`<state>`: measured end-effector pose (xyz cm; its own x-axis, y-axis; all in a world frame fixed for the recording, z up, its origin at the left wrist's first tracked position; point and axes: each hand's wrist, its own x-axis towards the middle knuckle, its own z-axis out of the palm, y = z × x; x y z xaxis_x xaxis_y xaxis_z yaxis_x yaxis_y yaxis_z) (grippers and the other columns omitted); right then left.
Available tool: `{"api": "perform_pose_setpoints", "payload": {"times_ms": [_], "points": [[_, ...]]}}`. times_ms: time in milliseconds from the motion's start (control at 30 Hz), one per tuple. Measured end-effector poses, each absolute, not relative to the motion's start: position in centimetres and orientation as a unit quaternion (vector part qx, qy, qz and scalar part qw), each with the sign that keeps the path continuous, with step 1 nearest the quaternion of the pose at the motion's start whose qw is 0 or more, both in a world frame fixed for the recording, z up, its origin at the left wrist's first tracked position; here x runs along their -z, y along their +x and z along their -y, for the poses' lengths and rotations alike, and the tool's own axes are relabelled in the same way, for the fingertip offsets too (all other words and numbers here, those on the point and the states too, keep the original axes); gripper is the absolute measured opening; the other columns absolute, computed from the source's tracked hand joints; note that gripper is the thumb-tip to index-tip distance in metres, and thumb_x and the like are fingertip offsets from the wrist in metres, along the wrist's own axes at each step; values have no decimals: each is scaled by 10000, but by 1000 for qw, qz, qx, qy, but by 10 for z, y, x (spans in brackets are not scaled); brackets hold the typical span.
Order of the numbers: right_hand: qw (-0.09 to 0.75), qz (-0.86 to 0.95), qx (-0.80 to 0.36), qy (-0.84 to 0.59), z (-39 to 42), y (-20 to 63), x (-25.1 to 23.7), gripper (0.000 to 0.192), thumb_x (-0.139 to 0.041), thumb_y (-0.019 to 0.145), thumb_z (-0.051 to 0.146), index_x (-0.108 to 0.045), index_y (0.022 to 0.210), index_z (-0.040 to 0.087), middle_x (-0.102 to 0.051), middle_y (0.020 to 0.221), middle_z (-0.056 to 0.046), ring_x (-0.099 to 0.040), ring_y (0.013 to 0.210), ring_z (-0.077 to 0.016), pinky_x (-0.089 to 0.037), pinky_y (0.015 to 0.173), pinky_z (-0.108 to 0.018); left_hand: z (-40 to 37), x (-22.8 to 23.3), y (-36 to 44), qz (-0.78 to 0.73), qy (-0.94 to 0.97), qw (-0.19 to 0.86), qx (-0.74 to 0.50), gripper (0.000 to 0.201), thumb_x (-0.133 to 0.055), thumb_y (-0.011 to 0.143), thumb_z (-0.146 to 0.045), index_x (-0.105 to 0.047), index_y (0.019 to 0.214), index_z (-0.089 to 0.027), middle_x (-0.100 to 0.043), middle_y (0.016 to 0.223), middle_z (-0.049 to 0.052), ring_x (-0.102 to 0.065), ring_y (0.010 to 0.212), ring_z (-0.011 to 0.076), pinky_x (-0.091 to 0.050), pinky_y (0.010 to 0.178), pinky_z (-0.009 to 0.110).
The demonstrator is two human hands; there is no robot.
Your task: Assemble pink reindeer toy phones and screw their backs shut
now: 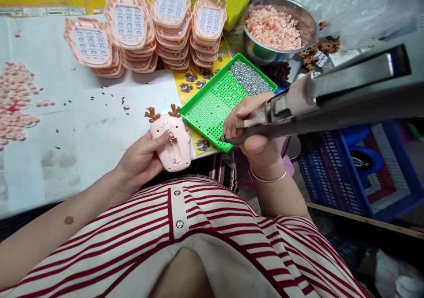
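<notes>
In the centre of the frame, the left hand (141, 154) holds a pale pink, rounded plastic casing (181, 139) at the near edge of the white, stained tabletop (82, 147); its fingers are closed around the side of the casing, and the thumb lies on the upward face. This face shows a group of small holes and a narrow open compartment with metal contacts, and from the top end rise two brown antler-shaped pieces (152, 114). Right of the centre, the right hand (256, 143) has its fingers wrapped around a long dark tool with a metal lever (298, 108), which runs toward the right edge of the frame. The tip of the tool appears over the near end of a shallow green perforated plastic tray (212, 108), well apart from the casing; I cannot tell if it touches the tray. At the far end of the tray lies a heap of small silvery screws (251, 78). In the upper part of the frame stand four stacks of pink shells with keypads (129, 19), and to their right a round steel bowl (261, 52) full of small pale pink parts (273, 28). At the left edge are spread many small flat pink pieces (16, 103).
</notes>
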<state>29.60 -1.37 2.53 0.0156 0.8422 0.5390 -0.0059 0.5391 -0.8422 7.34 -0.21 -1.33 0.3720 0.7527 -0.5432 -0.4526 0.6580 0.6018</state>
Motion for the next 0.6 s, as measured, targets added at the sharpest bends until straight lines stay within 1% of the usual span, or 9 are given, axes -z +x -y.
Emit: {"api": "perform_pose_setpoints", "payload": {"times_ms": [133,200,367,467,533,600], "points": [[645,615,-337,-304,12,294,-15,529,-728,753,721,-651,947,235,-488,559,102,-501,430,-68,-451,396,-200,2,12,73,-421,182,805,-377,437,-808,801,-166,-688,1221,-144,-785,1022,66,-739,870,191,-632,846,311],[637,614,-346,-312,11,296,-10,551,-731,743,731,-661,963,230,-519,567,97,-515,439,-72,-463,406,-205,2,12,73,-425,181,802,-379,435,-794,812,-155,-689,1234,-146,-784,1030,67,-737,879,190,-631,839,308],[613,615,-344,-357,11,302,0,654,-705,691,806,-683,981,221,-593,601,64,-580,500,-107,-530,475,-249,3,11,74,-435,174,796,-384,445,-757,834,-128,-679,1272,-145,-783,1028,69,-730,872,184,-619,842,301],[601,611,-351,-377,13,304,4,660,-691,677,830,-708,966,236,-661,676,24,-660,592,-143,-593,557,-285,3,11,74,-433,180,797,-381,498,-787,824,-158,-659,1306,-142,-780,1066,72,-729,906,185,-604,884,301],[585,608,-353,-405,15,304,5,646,-708,658,830,-720,936,246,-687,730,1,-701,673,-172,-619,610,-311,3,12,73,-429,182,800,-378,544,-812,807,-169,-645,1324,-140,-782,1050,63,-728,907,183,-600,890,297],[578,604,-352,-421,16,304,4,632,-735,636,821,-720,910,252,-680,734,-3,-704,692,-184,-614,605,-320,2,12,73,-427,183,802,-376,576,-822,798,-168,-632,1341,-147,-784,1028,50,-727,893,179,-599,882,292]]}}
